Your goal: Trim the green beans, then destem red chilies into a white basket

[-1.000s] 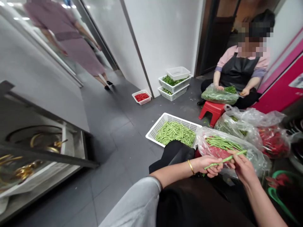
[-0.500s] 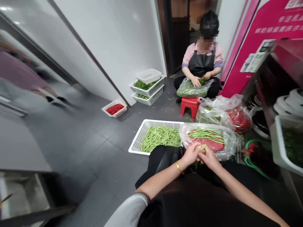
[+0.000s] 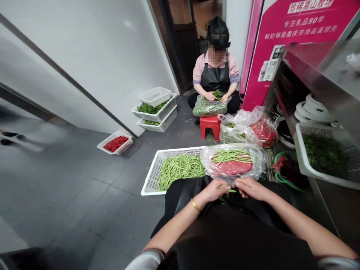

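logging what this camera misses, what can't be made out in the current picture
All in the head view:
Right hand: curled, so it hides whether it holds anything.
Bean: one end is hidden by the left hand.
Basket: its right end is hidden behind the bag.
Crate: cut off by the right edge.
Feet: blurred, the body cut off by the left edge.

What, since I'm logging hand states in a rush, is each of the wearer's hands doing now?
Left hand: closed, holding a green bean.
Right hand: curled; whether it holds anything cannot be told.
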### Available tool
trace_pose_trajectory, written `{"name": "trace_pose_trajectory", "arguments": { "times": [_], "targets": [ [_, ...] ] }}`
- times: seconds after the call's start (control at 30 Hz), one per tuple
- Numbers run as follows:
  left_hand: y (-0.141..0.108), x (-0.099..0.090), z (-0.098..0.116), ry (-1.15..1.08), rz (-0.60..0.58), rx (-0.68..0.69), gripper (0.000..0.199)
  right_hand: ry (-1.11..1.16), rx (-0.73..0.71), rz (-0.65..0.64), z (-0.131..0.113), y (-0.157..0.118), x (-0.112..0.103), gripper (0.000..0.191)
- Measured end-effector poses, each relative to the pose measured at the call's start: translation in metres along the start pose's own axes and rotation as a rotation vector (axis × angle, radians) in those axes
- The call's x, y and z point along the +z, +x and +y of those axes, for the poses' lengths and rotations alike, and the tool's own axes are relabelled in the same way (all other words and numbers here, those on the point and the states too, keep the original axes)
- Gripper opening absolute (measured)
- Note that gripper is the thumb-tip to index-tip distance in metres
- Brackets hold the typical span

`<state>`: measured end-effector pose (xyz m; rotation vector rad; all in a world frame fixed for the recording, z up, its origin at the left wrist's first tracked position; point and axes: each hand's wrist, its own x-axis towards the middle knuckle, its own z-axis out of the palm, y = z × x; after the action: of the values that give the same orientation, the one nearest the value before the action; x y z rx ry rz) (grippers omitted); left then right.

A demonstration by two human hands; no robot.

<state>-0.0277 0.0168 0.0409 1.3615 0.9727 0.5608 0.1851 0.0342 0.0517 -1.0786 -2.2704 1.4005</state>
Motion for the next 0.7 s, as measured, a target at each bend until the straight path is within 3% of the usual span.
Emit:
{"name": "trace_pose_trajectory", "arguments": {
  "times": [0.17, 0.3, 0.4, 0.5, 0.6, 0.7],
  "targets": [
    [0.001, 0.002, -0.003, -0.035, -0.061, -0.118, 0.047, -0.389, -0.157, 0.238, 0.011, -0.007, 0.015, 0.036],
    [0.001, 0.01, 0.0, -0.128, -0.181, -0.131, 0.044, -0.52, -0.199, 0.291, 0.018, -0.005, 0.018, 0.039],
    [0.005, 0.026, -0.002, -0.446, -0.109, -0.144, 0.042, -0.601, -0.167, 0.438, 0.019, 0.009, 0.022, 0.04],
    [0.013, 0.034, -0.007, -0.797, 0.068, -0.186, 0.035, -0.622, -0.037, 0.533, 0.018, 0.027, 0.032, 0.037],
    [0.018, 0.018, -0.015, -0.973, 0.328, -0.207, 0.023, -0.524, 0.012, 0.44, 0.02, 0.031, 0.04, 0.034],
    [0.016, -0.011, -0.027, -1.094, 0.5, -0.199, 0.017, -0.37, -0.029, 0.054, 0.028, 0.025, 0.031, 0.024]
  ]
}}
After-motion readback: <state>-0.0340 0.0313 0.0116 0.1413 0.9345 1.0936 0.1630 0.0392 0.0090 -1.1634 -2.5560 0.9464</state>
